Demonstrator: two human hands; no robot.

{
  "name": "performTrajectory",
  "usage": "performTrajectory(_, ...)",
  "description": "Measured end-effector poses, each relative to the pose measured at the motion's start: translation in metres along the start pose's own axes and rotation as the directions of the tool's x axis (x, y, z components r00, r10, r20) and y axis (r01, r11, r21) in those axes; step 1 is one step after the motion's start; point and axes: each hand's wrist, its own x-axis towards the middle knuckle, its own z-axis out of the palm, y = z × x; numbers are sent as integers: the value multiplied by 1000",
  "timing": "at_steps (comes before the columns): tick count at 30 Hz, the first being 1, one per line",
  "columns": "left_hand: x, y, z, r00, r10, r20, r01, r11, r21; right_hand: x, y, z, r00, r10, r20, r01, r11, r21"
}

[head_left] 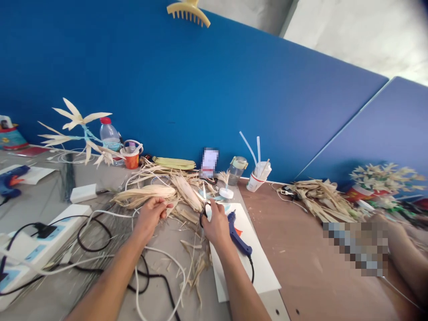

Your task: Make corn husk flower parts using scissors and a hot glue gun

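The left hand (155, 214) is positioned over the grey tabletop (167, 240), thumb and fingertips pressed together on a thin, pale strip of dried husk (169, 211). The right hand (216, 220) is closed around the black handles of a pair of metal scissors (204, 192), blades directed away from the person. Whether the blades are parted cannot be determined.

Directly beyond both hands lie loose, straw-coloured dried husks (143, 195), with one bundle extending up to the scissors. Shredded husk scraps (199, 269) lie between the forearms.

Beside the right forearm, a dark-blue glue gun with an orange trigger (239, 238) rests on a white rectangular sheet (264, 276). To the left of the left forearm is a white power strip with light-blue socket panels (36, 256), a black plug inserted.

Behind the husks, from left to right: a clear plastic bottle with a red cap (107, 131), a red-orange cup (131, 160), a yellow-green husk-like piece (174, 163), a pixelated phone (210, 161), a transparent lidded container (236, 170), and a white cup with a red band (256, 182) containing translucent sticks. A blue partition panel (167, 80) stands behind.
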Motion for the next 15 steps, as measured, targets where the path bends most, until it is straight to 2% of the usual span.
performTrajectory(6,1,-4,-2,996,-54,67,65,984,-168,2,1,2,998,63,21,-59,989,-133)
performTrajectory(12,-1,-3,0,969,-149,198,206,928,-310,4,-1,1,993,104,-64,-113,981,-159)
performTrajectory(15,-3,-4,1,958,-188,215,251,915,-315,6,0,1,997,67,28,-62,986,-157)
